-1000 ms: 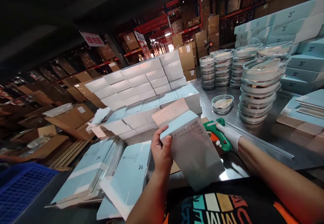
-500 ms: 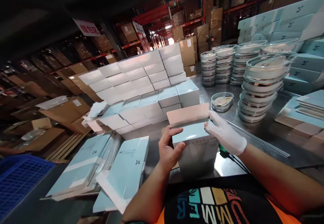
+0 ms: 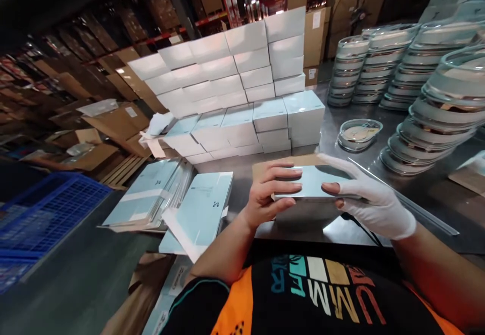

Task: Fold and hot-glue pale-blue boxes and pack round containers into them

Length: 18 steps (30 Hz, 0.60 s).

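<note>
Black shirt [image 3: 280, 309], orange panels [image 3: 235, 299], multicoloured lettering [image 3: 336, 302]; right hand [image 3: 366, 196]: white glove [image 3: 390, 213].

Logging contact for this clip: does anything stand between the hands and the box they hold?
No separate object visibly stands between them. The bare left hand touches the box directly; the right hand wears a white glove, with bare skin showing at two fingertips. The box's far side is hidden.
</note>
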Available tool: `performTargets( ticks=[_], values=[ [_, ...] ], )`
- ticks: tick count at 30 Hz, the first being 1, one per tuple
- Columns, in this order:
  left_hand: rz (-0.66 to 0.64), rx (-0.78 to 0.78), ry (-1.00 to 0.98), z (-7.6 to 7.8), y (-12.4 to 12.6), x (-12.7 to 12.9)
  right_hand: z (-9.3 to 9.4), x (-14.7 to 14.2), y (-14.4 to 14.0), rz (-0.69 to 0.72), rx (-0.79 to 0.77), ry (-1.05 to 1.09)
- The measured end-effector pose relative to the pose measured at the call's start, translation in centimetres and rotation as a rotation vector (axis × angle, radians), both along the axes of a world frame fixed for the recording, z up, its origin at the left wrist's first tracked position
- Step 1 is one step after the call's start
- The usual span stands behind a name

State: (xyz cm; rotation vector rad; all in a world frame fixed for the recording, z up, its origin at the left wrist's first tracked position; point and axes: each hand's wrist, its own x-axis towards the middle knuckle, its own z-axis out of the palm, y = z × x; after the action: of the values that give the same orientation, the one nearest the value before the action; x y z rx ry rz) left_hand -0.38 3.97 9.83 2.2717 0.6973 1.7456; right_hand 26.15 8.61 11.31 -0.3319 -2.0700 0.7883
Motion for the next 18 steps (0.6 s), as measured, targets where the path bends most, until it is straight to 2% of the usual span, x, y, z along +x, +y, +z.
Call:
performTargets(
  ticks=[3,6,9,11,13,14,15,16,18],
  values=[
    [0.073,-0.067,0.002,0.2,-0.3,-0.3,-0.1,-0.2,0.5,-0.004,-0.025,0.024],
    [0.051,-0.080,0.100,1.4,-0.7,-1.4,-0.9,-0.5,0.8,-0.004,0.100,0.022],
    [0.157,-0.154,0.397,3.8,-1.5,-2.4,-1.7,-1.8,0.6,-0.009,0.301,-0.040],
    [0.253,-0.183,0.607,5.4,-2.2,-2.7,-1.8,-3.0,1.0,0.070,0.378,-0.098],
    [0.283,-0.178,0.745,6.5,-2.7,-2.7,-1.5,-4.0,2.8,0.209,0.342,-0.164],
    [0.282,-0.167,0.786,6.9,-3.0,-2.9,-1.4,-4.1,4.3,0.224,0.284,-0.205],
    [0.292,-0.152,0.794,7.1,-3.2,-3.1,-1.3,-4.0,6.3,0.158,0.213,-0.267],
    [0.332,-0.141,0.748,7.3,-3.3,-3.4,-1.3,-3.6,8.5,0.004,0.132,-0.330],
    [0.488,-0.142,0.436,7.4,-3.4,-4.2,-1.6,-2.0,13.3,-0.536,0.022,-0.552]
  ],
)
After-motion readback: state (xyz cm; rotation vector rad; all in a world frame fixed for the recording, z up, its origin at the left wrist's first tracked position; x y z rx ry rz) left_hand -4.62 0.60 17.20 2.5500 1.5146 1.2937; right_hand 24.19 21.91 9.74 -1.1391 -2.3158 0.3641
